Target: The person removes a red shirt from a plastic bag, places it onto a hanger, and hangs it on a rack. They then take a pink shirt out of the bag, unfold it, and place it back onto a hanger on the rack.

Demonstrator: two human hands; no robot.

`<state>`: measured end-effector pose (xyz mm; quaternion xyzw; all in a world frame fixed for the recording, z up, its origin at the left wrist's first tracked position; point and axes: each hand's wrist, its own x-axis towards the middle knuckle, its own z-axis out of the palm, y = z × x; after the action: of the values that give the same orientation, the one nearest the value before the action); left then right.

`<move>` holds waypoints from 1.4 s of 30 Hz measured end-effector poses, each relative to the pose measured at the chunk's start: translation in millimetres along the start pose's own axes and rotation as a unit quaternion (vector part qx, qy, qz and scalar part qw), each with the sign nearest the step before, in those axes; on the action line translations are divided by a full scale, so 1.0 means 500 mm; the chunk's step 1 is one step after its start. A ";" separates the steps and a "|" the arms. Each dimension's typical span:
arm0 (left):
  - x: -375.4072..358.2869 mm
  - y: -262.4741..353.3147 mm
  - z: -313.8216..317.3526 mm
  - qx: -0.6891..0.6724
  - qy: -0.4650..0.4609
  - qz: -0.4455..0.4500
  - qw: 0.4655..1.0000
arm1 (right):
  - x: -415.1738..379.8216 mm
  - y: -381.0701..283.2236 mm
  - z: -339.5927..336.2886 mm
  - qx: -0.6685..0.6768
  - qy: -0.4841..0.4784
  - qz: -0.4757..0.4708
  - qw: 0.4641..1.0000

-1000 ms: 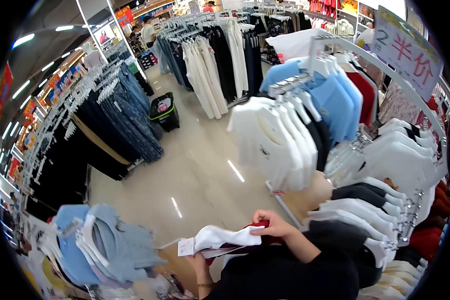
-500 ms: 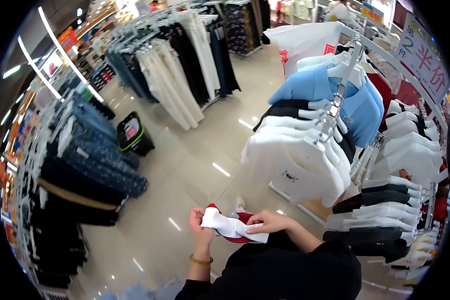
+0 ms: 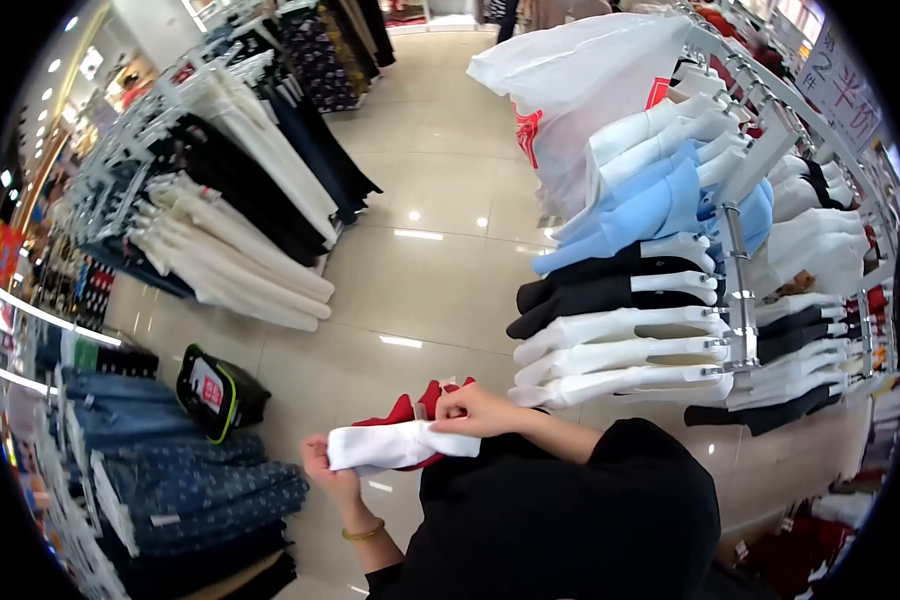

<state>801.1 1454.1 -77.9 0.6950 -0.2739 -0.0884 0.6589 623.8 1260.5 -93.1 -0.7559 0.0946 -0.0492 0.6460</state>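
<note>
Fingers of the left hand [image 3: 332, 475] are closed on one end of a white cloth [image 3: 385, 447], while those of the right hand [image 3: 470, 408] pinch it near the other end. The white cloth is stretched between the two hands, above the tiled floor [image 3: 420, 280] and in front of the person's black top [image 3: 560, 515]. A red cloth [image 3: 392, 412] lies against its far side, showing above and below it, partly hidden by the right hand. A yellowish bracelet [image 3: 363, 532] circles the left wrist.

To the left of the hands, well apart from them, a black basket [image 3: 232, 405] with a green rim stands on the floor, just beside hanging blue jeans [image 3: 205, 490]. Farther off on that side hang cream trousers [image 3: 235, 265] and black trousers [image 3: 235, 185].

To the right, a metal rack [image 3: 738, 300] carries white tops [image 3: 610, 383] nearest the hands, then black tops [image 3: 595, 285] and light blue tops [image 3: 635, 208]. Beyond these hangs a white plastic bag [image 3: 580, 85] with red printing. A sign [image 3: 842, 85] reading "2件半价" stands above the clothes, its upper part blurred.
</note>
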 end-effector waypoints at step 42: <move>1.519 -0.244 0.886 0.047 -0.623 0.117 0.772 | 0.847 0.125 -0.888 0.176 0.728 0.102 0.655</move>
<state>1252.6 689.9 -66.3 0.4807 -0.7071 -0.4114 0.3159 945.6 734.4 -103.6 -0.3360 0.6007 -0.5328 0.4923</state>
